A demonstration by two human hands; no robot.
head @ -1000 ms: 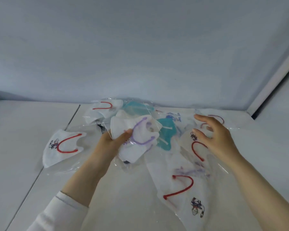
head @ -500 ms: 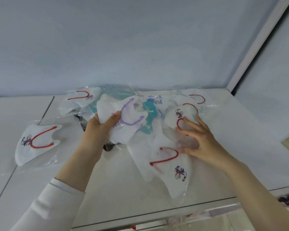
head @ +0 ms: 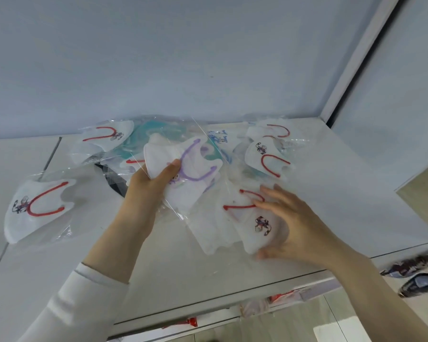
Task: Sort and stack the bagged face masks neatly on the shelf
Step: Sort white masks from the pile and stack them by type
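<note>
The bagged mask with purple loops (head: 183, 169) was held above the middle of the white shelf (head: 356, 193), its long axis slanting from upper left to lower right, the loops opening toward the upper right. The left hand (head: 151, 183) pinched its left edge, thumb on top and fingers underneath. Just right of it, a bagged mask with red loops (head: 245, 223) lay flat on the shelf, long axis running toward the front edge; the right hand (head: 292, 225) rested on it, fingers spread. More bagged masks lay heaped behind, against the wall (head: 208, 58). One red-looped mask (head: 38, 208) sat apart at the far left.
</note>
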